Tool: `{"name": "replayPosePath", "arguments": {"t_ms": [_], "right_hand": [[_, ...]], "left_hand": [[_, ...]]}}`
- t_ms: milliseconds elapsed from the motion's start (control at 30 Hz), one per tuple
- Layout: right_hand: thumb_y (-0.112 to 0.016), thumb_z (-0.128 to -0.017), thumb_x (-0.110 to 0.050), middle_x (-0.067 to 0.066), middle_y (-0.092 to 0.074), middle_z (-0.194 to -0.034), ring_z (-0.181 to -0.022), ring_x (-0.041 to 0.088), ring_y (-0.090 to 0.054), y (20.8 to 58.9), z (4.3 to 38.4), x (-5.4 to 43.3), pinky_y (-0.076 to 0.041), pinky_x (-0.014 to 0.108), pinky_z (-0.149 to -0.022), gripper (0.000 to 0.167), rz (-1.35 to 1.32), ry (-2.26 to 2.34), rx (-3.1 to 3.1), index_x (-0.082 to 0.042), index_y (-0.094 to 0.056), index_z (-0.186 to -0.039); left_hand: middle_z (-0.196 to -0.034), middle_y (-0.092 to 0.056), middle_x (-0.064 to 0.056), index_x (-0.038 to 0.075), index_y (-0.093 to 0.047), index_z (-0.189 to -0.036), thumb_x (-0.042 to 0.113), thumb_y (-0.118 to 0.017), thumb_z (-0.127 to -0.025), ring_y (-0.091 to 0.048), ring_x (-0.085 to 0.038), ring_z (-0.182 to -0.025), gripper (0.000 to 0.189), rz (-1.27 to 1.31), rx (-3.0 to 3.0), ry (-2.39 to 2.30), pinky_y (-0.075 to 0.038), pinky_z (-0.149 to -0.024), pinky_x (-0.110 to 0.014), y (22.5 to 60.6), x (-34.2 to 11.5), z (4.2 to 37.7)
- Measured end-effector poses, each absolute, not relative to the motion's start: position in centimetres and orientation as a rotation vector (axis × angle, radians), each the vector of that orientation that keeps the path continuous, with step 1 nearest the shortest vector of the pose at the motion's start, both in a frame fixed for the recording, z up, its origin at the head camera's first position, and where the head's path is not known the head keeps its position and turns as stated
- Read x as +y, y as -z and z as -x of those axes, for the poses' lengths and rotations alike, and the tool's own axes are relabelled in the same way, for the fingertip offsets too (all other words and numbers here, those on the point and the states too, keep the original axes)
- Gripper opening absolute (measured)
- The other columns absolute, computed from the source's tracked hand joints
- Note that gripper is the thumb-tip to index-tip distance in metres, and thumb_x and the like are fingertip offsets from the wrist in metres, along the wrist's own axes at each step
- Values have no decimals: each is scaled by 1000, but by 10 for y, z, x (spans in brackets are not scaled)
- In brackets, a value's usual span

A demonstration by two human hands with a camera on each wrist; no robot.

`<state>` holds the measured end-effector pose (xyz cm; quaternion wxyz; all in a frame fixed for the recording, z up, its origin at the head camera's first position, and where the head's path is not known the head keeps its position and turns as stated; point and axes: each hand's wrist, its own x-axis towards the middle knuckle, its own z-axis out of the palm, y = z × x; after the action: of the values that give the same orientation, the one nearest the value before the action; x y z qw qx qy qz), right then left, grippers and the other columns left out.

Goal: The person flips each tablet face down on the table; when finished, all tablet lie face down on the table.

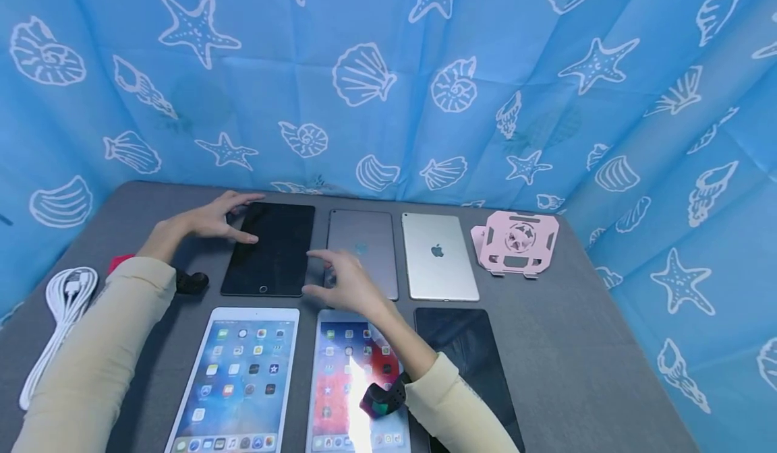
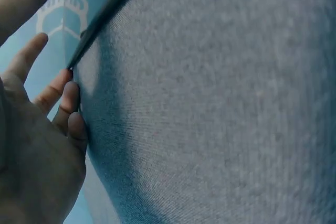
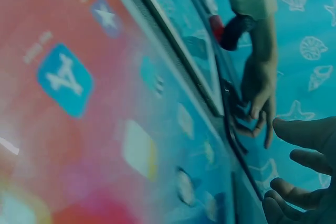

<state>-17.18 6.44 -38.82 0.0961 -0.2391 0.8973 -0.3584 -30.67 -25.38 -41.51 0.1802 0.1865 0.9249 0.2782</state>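
A black tablet (image 1: 273,251) lies screen up, dark, in the back row. My left hand (image 1: 209,218) is at its left side, fingers spread near the top corner and thumb over the left edge. In the left wrist view, a fingertip of the left hand (image 2: 44,119) meets the tablet's dark edge (image 2: 100,17). My right hand (image 1: 346,283) is at the tablet's lower right edge, fingers apart, partly covering a grey tablet (image 1: 370,237). The right wrist view shows the right hand (image 3: 307,177) with fingers extended; whether they touch the tablet I cannot tell.
A silver tablet (image 1: 440,264) lies back down beside a pink stand (image 1: 522,240). In front lie two lit tablets, one white (image 1: 243,372), one partly under my right arm (image 1: 330,372), and a dark tablet (image 1: 467,345). A coiled white cable (image 1: 67,305) lies at left; a blue curtain (image 1: 364,136) hangs behind.
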Motion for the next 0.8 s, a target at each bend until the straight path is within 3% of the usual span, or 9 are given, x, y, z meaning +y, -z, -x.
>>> {"name": "replayPosePath", "arguments": {"t_ms": [233,433,600,800], "right_hand": [[-79,-91,-31,15,-63,-134,-117,25,-59,399,169,45,-53,31,-88,66,737,851,2712,-17,-52,-150],[-79,-90,-35,15,-58,-140,-119,26,-55,403,167,37,-52,34,-91,71,744,677,2778,-19,-50,-152],[-78,-91,-38,14,-58,-133,-107,22,-53,403,168,35,-48,28,-82,69,740,635,2791,-21,-50,-152],[-75,-94,-35,14,-58,-133,-105,21,-52,407,168,36,-46,25,-80,65,738,653,2790,-19,-50,-152]], "left_hand": [[-162,-10,-27,20,-14,-165,41,-89,-78,-25,-57,-143,117,-511,2508,-742,-30,-104,-80,408,-260,307],[-164,-7,-27,21,-10,-166,36,-93,-74,-24,-59,-145,125,-491,2441,-728,-33,-106,-77,403,-265,312],[-161,-10,-27,16,-14,-165,37,-94,-72,-25,-59,-142,124,-486,2471,-699,-34,-105,-76,404,-261,314],[-157,-10,-27,15,-16,-164,36,-94,-72,-24,-56,-139,123,-480,2485,-667,-32,-106,-77,404,-256,313]]}}
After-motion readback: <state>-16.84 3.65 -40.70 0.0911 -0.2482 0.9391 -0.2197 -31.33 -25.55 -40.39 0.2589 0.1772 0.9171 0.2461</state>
